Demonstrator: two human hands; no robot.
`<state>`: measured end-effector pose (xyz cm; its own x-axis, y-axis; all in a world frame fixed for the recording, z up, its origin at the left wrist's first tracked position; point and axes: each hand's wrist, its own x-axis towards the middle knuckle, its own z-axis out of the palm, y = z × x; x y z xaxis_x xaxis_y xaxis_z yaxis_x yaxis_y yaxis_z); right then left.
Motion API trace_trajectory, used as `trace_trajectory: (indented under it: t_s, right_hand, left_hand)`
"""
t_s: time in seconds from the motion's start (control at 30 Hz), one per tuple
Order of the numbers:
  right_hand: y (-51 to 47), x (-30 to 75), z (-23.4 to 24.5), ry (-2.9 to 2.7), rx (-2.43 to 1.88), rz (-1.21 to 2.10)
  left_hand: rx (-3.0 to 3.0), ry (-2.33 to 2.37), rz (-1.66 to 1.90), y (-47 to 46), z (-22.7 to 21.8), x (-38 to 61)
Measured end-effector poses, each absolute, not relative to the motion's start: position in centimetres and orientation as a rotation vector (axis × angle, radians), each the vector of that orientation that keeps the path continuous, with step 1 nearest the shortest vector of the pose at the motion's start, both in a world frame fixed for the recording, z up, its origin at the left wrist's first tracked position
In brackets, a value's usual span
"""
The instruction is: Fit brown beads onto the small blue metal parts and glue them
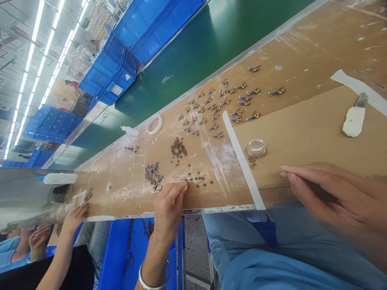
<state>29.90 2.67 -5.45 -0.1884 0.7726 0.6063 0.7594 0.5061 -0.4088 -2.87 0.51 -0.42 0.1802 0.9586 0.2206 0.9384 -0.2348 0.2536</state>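
Observation:
My left hand (168, 210), with a silver bangle on the wrist, rests on the brown cardboard bench top (127, 189). Its fingertips touch scattered small brown rings (198, 180), and whether they pinch one is hidden. A denser pile of rings (178, 148) lies just beyond, with a heap of small blue-and-gold figures (153, 175) to its left. My right hand (332, 201) lies stretched out at the bench's near edge, with nothing visible in it. A small clear round lid (256, 148) sits a little beyond it. Many blue-and-gold figures (217, 106) are laid out in rows farther away.
A tape roll (154, 124) and a white bottle (130, 130) lie near the far rim, beside a green conveyor belt (193, 52). Blue crates (145, 24) are stacked behind. Another person's hand (75, 215) works at the left. A white object (353, 121) lies at the right. A blue bin (121, 249) stands under the bench.

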Motion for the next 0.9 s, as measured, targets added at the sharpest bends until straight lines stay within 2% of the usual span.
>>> trace_trajectory:
  t_s: [0.4, 0.57, 0.63, 0.7, 0.8, 0.9]
  right_hand:
    - [2.3, 29.5, -6.0, -1.845, -1.234, 0.054]
    - [1.2, 29.2, -4.5, -1.786, -1.123, 0.053]
    - [0.6, 27.7, -3.6, -1.769, -1.047, 0.219]
    - [0.2, 25.7, -2.8, -1.733, -0.955, 0.552]
    - [-0.1, 23.0, -2.5, -1.617, -0.793, 0.941]
    - [-0.3, 21.9, -2.7, -1.576, -0.728, 1.098]
  left_hand:
    - [2.471, 1.896, 0.461, 0.6, -0.3, -2.9]
    - [2.108, 2.082, 0.794, -1.5, 0.8, -1.0]
    - [1.895, 2.116, 0.984, -2.9, 1.2, 0.8]
    - [1.743, 2.088, 1.102, -4.1, 1.5, 2.9]
    - [1.711, 1.969, 1.150, -5.2, 1.9, 5.2]
    - [1.832, 1.821, 1.140, -5.5, 2.2, 6.1]
